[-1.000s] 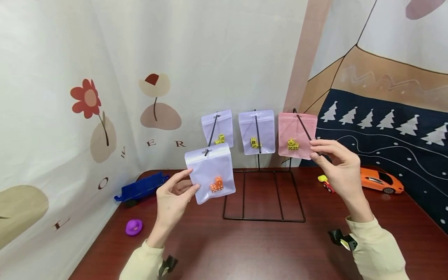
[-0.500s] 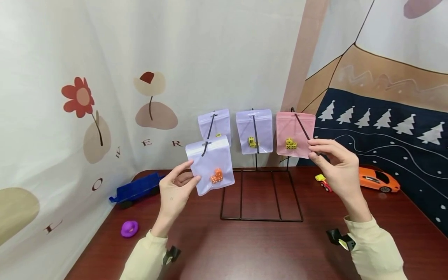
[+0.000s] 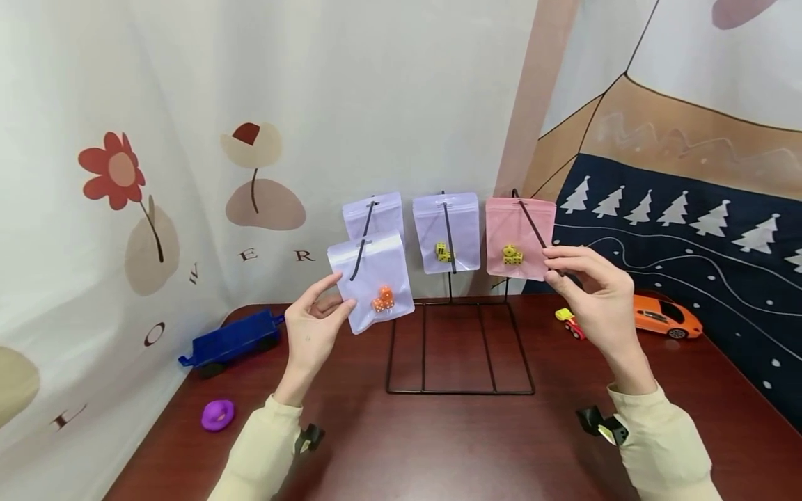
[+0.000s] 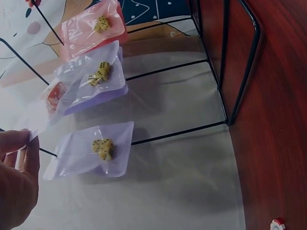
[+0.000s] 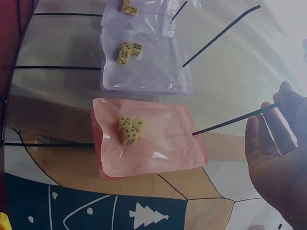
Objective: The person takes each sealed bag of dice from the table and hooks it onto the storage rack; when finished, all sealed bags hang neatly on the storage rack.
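Note:
My left hand (image 3: 313, 327) pinches the left edge of a lilac zip pouch (image 3: 385, 264) holding orange dice (image 3: 382, 299). The rack's left prong (image 3: 358, 261) passes through this pouch's slot, its tip sticking out in front. Behind it on the same prong hangs another lilac pouch (image 3: 387, 211); its yellow dice (image 4: 104, 148) show in the left wrist view. On the middle prong is a lilac pouch (image 3: 429, 226) with yellow dice. A pink pouch (image 3: 500, 226), also with yellow dice, hangs from the right prong (image 5: 230, 123), whose front end my right hand (image 3: 595, 299) pinches.
The black wire rack's base (image 3: 460, 393) rests on the dark red table (image 3: 464, 452). A blue toy trailer (image 3: 234, 341) and a purple hat-shaped toy (image 3: 218, 415) lie left. An orange toy car (image 3: 667, 316) and a small red-yellow toy vehicle (image 3: 569, 323) are at right.
The left hand has raised the pouch with orange dice and slid it back along the left prong, covering more of the pouch behind. The right hand keeps its pinch. The view has shifted slightly.

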### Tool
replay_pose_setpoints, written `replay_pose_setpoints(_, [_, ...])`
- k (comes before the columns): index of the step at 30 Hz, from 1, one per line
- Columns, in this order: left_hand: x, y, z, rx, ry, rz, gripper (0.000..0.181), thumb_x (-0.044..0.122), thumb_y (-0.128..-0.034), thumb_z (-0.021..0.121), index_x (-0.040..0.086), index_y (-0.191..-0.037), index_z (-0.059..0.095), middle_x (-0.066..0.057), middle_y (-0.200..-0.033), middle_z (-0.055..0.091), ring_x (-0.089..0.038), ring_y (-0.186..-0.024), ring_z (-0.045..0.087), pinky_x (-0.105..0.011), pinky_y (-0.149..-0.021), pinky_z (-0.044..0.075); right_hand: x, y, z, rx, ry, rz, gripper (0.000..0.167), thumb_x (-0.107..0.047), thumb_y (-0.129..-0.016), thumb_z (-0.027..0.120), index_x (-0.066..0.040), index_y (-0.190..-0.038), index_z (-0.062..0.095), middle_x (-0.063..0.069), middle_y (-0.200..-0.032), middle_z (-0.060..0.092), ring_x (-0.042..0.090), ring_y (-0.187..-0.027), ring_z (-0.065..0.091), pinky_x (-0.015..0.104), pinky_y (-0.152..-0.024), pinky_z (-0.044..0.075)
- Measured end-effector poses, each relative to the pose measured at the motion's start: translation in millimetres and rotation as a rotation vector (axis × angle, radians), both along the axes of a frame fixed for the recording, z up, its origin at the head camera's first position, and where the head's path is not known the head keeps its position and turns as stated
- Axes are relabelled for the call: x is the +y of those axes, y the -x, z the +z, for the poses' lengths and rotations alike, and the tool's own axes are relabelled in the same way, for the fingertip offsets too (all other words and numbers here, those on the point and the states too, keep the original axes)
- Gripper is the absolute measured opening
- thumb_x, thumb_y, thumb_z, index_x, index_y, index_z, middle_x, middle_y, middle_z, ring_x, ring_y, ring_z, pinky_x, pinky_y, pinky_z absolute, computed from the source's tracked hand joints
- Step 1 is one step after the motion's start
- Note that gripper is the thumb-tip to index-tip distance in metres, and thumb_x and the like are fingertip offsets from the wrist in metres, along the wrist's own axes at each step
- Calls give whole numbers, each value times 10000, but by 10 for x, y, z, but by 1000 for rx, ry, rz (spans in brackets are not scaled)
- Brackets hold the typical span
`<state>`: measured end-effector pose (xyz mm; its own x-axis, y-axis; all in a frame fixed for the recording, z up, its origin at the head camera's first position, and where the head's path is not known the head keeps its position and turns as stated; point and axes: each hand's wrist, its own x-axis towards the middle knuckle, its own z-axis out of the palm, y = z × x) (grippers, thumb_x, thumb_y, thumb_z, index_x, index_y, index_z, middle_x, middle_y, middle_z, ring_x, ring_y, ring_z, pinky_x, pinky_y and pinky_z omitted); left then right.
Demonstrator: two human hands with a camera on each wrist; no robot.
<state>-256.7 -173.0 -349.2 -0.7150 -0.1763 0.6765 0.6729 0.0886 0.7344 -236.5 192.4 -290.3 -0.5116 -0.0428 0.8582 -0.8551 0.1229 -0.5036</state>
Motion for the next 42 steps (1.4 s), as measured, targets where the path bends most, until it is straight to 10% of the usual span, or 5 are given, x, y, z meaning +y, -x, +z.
replay_pose_setpoints(14, [81, 47, 188, -42, -9, -3, 453, -196, -747, 689, -117, -1184, 598, -194, -1110, 621, -137, -785, 678, -223, -742, 551, -17, 10, -9, 6, 3, 2, 218, 282, -753, 601, 178, -937, 650, 218, -1049, 642, 256, -1028, 584, 216, -864, 498])
replay_pose_setpoints(28, [49, 335, 228, -94, -48, -26, 467, -170, -769, 681, -91, -1220, 585, -154, -1171, 601, -96, -781, 668, -194, -679, 548, -1, 47, -20, 15, 7, 18, 215, 278, -743, 617, 175, -927, 657, 239, -1042, 637, 272, -1013, 584, 229, -871, 499])
replay_pose_setpoints(37, [37, 439, 252, -113, -29, 29, 456, -168, -786, 663, -58, -1224, 600, -169, -1204, 598, -360, -850, 644, -209, -662, 529, 5, 56, -18, 14, 0, 14, 240, 283, -738, 617, 152, -932, 672, 236, -1039, 640, 271, -1011, 586, 231, -871, 502])
replay_pose_setpoints(42, [43, 547, 222, -120, -44, 27, 451, -160, -791, 663, -43, -1224, 609, -171, -1201, 601, -149, -785, 663, -171, -627, 513, 0, 44, -3, 20, -3, 19, 217, 259, -752, 627, 150, -933, 674, 243, -1034, 639, 271, -1012, 586, 234, -877, 499])
